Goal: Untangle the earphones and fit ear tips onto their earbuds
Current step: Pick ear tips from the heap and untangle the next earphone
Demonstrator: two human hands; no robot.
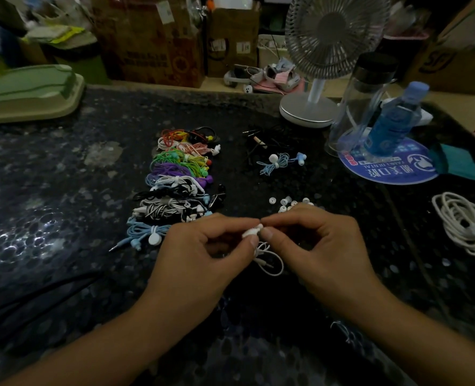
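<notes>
A person's left hand (pixel 202 246) and right hand (pixel 314 238) are meeting above a dark speckled table (pixel 63 190), both grips closed tight, thumb and forefinger of each pinching a white earbud (pixel 251 232) between them. Its white cord (pixel 269 260) is hanging in loops beneath the fingertips. Just beyond the right knuckles, a scatter of white ear tips (pixel 283 203) is lying on the table. To the left, a row of bundled earphones (pixel 177 185) in red, green, purple, black, white and blue is running away from the hands, while a single light-blue set (pixel 276 162) is sitting apart further back. A desk fan (pixel 317 79), a clear bottle (pixel 361 101) and a coiled white cable (pixel 461 221) are standing to the right.
</notes>
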